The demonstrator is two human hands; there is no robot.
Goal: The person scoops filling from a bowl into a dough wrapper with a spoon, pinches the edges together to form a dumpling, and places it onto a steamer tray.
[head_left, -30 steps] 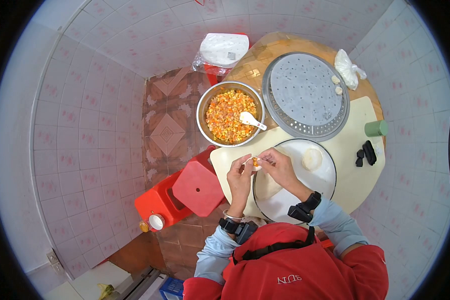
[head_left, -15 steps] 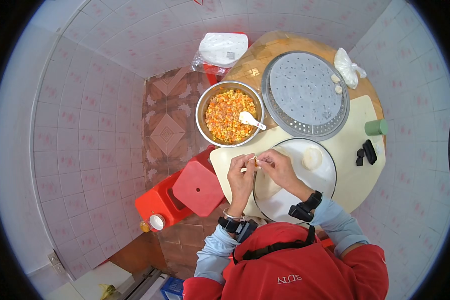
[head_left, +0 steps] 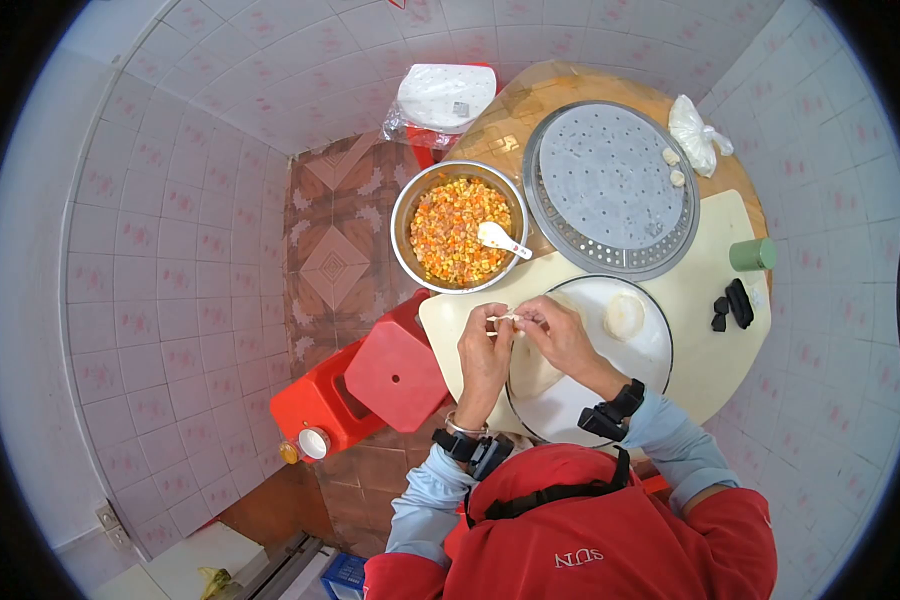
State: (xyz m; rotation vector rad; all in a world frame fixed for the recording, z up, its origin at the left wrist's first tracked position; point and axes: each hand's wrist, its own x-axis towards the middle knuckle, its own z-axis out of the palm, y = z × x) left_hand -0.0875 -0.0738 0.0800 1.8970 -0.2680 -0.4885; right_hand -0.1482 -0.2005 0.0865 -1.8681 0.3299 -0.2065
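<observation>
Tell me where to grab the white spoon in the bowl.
Grip the spoon by its handle, which points right toward the bowl rim, clear of the filling. Come from above on the right, because the scoop end sits in the food.

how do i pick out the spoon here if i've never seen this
On the round table, find the steel bowl of orange and yellow filling at the left edge. The spoon lies in its right side, handle toward the rim: the only white thing in that filling.

The small pale dumpling (head_left: 505, 319) is folded over; it is pinched between the left hand (head_left: 483, 352) and right hand (head_left: 560, 338).
</observation>
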